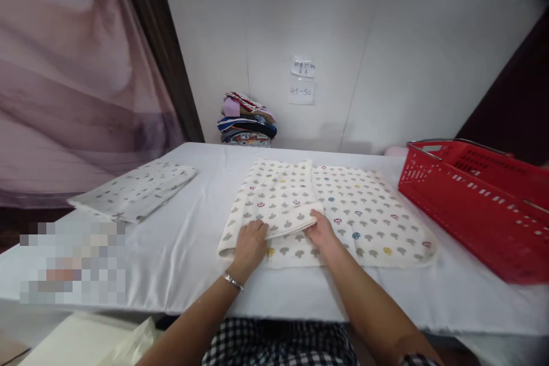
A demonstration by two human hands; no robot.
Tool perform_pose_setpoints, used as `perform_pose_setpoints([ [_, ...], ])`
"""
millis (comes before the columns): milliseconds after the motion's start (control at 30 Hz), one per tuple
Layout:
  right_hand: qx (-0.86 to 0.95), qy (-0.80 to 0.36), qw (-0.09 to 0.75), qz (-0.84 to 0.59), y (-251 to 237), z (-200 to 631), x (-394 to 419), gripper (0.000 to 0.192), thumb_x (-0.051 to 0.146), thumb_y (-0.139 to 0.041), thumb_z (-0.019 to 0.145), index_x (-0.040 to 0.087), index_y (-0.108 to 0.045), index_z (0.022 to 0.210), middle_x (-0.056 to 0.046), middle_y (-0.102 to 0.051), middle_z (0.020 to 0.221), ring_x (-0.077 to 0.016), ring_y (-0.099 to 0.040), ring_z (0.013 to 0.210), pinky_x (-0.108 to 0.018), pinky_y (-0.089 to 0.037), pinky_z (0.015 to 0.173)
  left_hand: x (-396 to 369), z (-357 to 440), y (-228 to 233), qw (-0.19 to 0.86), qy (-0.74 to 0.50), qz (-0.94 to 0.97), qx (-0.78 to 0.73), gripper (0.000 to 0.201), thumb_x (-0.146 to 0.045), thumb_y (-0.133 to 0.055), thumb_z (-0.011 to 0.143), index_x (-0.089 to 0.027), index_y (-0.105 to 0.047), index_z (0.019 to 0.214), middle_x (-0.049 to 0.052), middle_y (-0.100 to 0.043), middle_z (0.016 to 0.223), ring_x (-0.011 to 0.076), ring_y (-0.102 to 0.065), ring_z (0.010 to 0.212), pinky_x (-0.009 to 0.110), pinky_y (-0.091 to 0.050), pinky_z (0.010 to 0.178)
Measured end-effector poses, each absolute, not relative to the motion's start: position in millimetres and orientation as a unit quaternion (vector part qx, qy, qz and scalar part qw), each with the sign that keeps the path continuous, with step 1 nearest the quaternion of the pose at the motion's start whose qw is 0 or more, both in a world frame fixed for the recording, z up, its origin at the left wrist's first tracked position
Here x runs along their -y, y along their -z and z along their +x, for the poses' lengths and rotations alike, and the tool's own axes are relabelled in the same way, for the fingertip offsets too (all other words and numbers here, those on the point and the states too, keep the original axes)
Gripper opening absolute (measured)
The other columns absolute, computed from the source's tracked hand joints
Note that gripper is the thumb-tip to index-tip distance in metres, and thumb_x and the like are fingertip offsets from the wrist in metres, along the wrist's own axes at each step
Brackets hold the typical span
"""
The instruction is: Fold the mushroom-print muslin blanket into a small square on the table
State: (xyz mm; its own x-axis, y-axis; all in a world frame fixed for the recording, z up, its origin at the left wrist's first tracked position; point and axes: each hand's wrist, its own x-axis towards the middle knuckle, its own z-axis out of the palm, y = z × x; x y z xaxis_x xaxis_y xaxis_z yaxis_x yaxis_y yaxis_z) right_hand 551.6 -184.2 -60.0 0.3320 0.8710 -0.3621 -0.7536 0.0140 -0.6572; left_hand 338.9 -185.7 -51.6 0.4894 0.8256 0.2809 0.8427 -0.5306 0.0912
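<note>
Across a white-covered worktop (189,274), a mushroom-print cloth (373,211) lies partly folded, its left portion doubled over, with a second printed cloth (137,189) to its left and a red basket (467,220) to its right. The right hand (321,233) holds the right end of a raised flap (291,221) in a narrow grip; the left hand (251,245) touches the flap's left end, though how closed its grip is cannot be told.

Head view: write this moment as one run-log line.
left hand: touching mushroom-print cloth | right hand: holding flap edge | mushroom-print cloth: partly folded | red plastic basket: right of cloth
</note>
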Motion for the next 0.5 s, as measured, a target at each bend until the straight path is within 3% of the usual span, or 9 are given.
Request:
perform_pose_setpoints([
  [167, 0.105, -0.535, 0.73, -0.412, 8, 605, 181, 0.029, 0.017, -0.057, 0.074, 0.013, -0.061, 0.102, -0.007, -0.069, 0.08, -0.0221, -0.066, 0.083, -0.035, -0.056, 0.073, 181, 329, 41, 0.079, 0.169, -0.857, 0.48, 0.032, -0.004, -0.045, 0.074, -0.018, -0.061, 0.098, 0.009, -0.061, 0.102, 0.0243, -0.053, 0.095, 0.037, -0.041, 0.079],
  [300, 0.211, -0.432, 0.778, -0.404, -30, 685, 206, 0.034, 0.037, -0.053, 0.08, 0.015, -0.061, 0.104, -0.009, -0.069, 0.099, -0.0241, -0.062, 0.097, -0.039, -0.053, 0.082, 188, 336, 40, 0.074, 0.197, -0.873, 0.439, 0.034, -0.003, -0.045, 0.072, -0.018, -0.061, 0.098, 0.009, -0.062, 0.102, 0.0235, -0.055, 0.093, 0.035, -0.042, 0.076],
  [400, 0.21, -0.311, 0.795, -0.476, -20, 741, 241, 0.036, 0.042, -0.046, 0.084, 0.016, -0.06, 0.104, -0.009, -0.068, 0.101, -0.022, -0.062, 0.099, -0.037, -0.052, 0.082, 199, 347, 45, 0.041, 0.203, -0.896, 0.393, 0.038, -0.001, -0.045, 0.07, -0.018, -0.061, 0.1, 0.008, -0.063, 0.103, 0.0221, -0.055, 0.093, 0.034, -0.044, 0.077],
  [500, 0.115, -0.263, 0.738, -0.61, 17, 774, 281, 0.019, 0.027, -0.053, 0.078, 0.017, -0.06, 0.093, -0.006, -0.069, 0.082, -0.0205, -0.065, 0.083, -0.034, -0.055, 0.072, 208, 358, 52, 0.02, 0.186, -0.916, 0.354, 0.035, 0.0, -0.044, 0.071, -0.017, -0.062, 0.096, 0.008, -0.063, 0.101, 0.0219, -0.056, 0.092, 0.034, -0.044, 0.077],
])
